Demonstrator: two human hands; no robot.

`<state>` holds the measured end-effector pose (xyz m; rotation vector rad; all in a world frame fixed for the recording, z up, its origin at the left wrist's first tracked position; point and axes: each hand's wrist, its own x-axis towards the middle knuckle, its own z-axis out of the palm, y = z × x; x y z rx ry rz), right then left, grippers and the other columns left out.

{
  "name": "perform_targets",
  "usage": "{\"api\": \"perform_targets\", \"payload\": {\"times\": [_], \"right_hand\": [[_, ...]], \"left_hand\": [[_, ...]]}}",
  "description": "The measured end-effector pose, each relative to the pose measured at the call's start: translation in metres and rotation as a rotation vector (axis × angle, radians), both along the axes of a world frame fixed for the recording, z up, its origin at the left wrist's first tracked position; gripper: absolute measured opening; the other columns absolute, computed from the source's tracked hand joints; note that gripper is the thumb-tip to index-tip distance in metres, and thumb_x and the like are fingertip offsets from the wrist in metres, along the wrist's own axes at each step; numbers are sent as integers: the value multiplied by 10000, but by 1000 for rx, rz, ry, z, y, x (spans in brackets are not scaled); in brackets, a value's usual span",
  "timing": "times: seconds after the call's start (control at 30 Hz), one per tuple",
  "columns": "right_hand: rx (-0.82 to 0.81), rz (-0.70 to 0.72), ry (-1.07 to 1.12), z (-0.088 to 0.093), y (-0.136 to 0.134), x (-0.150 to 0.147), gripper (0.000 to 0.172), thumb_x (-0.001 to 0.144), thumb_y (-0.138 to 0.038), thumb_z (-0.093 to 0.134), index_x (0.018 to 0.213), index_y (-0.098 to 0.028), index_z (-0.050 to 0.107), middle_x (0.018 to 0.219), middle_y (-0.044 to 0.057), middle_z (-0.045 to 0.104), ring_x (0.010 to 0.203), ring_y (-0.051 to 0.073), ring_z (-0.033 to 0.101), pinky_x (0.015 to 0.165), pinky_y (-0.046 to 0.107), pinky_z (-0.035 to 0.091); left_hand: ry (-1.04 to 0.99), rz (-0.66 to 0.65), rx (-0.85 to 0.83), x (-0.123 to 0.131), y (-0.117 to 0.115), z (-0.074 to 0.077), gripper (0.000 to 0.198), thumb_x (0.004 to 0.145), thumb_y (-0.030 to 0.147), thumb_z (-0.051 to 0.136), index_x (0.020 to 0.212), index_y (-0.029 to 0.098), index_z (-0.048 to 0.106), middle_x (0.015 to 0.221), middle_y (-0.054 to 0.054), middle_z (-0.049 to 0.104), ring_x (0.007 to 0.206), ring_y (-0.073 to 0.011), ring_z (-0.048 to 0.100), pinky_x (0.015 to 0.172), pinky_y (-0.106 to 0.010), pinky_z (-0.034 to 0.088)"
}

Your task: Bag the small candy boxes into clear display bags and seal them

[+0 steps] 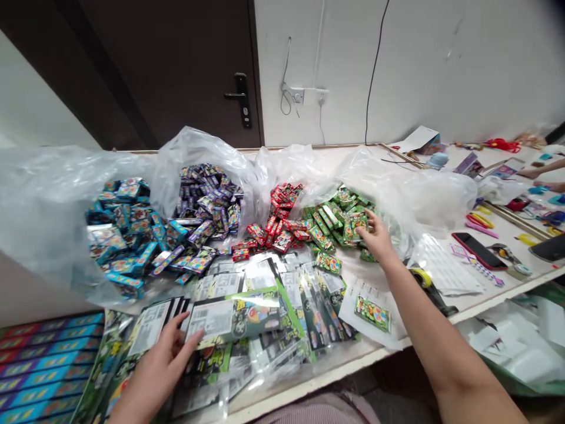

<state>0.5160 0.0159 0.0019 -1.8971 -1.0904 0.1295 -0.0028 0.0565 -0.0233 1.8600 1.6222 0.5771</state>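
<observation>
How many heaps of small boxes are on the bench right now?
4: from left to right, a teal heap, a purple heap, a red heap and a green heap, the last beside the right hand.

Foil packets [233, 318]: white printed panels, too small to read; no other wording legible anywhere in view.

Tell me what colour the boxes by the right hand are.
The boxes are bright green with multicoloured print; the head view shows them best.
</observation>
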Motion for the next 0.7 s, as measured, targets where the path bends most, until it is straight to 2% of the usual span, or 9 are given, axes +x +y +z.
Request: {"api": "perform_targets", "payload": {"times": [0.07, 0.1, 0.17, 0.23, 0.33, 0.4, 0.47, 0.63, 0.7], "right_hand": [[100, 73, 198, 13, -10, -29, 735, 754, -396, 642, 1422, -243, 375, 1012, 39, 531, 752, 156, 560, 736, 337, 521], [135, 151, 337, 18, -15, -50, 752, 728, -402, 692, 1405, -266, 395, 995, 21, 519, 756, 144, 560, 725, 308, 517], [97, 332, 572, 25, -24, -99, 705, 682, -387, 762, 1318, -278, 479, 985, 5, 516, 760, 128, 573, 699, 272, 510], [38, 472, 752, 25, -31, -149, 650, 661, -368, 781, 1240, -280, 500, 977, -2, 538, 735, 130, 596, 631, 259, 504], [49, 537, 933, 17, -40, -206, 566, 659, -344, 780, 1128, -277, 470, 951, -12, 574, 750, 146, 629, 633, 266, 516], [64, 522, 1007, 11, -45, -227, 558, 663, -336, 784, 1090, -275, 431, 947, -13, 590, 779, 152, 640, 643, 263, 521], [53, 513, 1049, 9, -49, -238, 567, 670, -341, 786, 1084, -272, 405, 942, -13, 594, 773, 150, 642, 608, 246, 514], [34, 567, 974, 9, -55, -243, 561, 695, -383, 773, 1083, -278, 381, 918, -25, 568, 662, 122, 608, 506, 213, 475], [7, 590, 889, 10, -57, -240, 513, 750, -441, 719, 1095, -282, 373, 957, -4, 563, 723, 147, 622, 526, 236, 497]], "left_hand": [[82, -12, 69, 1, -1, 10, 686, 712, 690, 556, 1164, 175, 542, 706, 0, 613, 544, -202, 582, 541, -317, 479], [72, -4, 105, 5, -3, 17, 663, 724, 664, 565, 1176, 178, 537, 766, -14, 612, 591, -203, 584, 575, -320, 480], [-53, 15, 176, 22, -10, 34, 598, 751, 610, 580, 1174, 190, 541, 870, -41, 605, 714, -209, 592, 653, -323, 488], [-308, -66, 47, 49, -22, 50, 525, 785, 545, 599, 1169, 192, 536, 917, -51, 603, 830, -210, 603, 722, -318, 496], [-669, -303, -302, 93, -40, 62, 582, 727, 453, 716, 1198, 182, 504, 971, -71, 600, 881, -203, 599, 748, -321, 501], [-806, -376, -397, 110, -50, 58, 743, 637, 317, 811, 1278, 201, 455, 1031, -70, 570, 927, -196, 582, 776, -315, 502], [-875, -384, -400, 115, -56, 50, 816, 624, 230, 821, 1337, 227, 422, 1033, -52, 545, 895, -169, 568, 767, -298, 500], [-865, -346, -303, 105, -64, 32, 603, 743, 219, 743, 1304, 209, 522, 898, -18, 556, 805, -138, 544, 739, -279, 493], [-882, -330, -329, 102, -65, 28, 584, 754, 259, 740, 1299, 205, 536, 882, -17, 566, 790, -144, 554, 726, -294, 512]]}}
